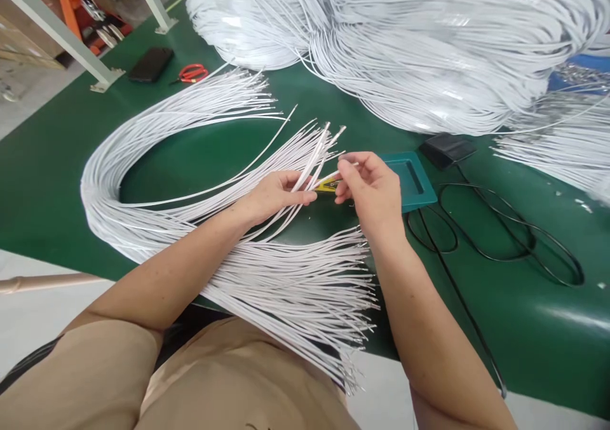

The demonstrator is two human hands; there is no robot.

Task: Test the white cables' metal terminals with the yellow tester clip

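Several white wires (312,160) are pinched between the thumb and fingers of my left hand (281,195), their ends pointing up and away. My right hand (369,185) is closed on the tip of a single white wire (328,178), just right of the left hand. Between the two hands a small yellow and black thing (327,186) shows in part; what it is I cannot tell. A long bent bundle of white wires (107,176) lies on the green table, its loose ends (305,290) fanned out below my hands.
Large coils of white wire (429,49) fill the back. A teal tray-like device (412,182) sits beside my right hand, near a black box (445,149) and a looped black cable (505,227). Red-handled scissors (193,72) and a black case (151,65) lie at the far left.
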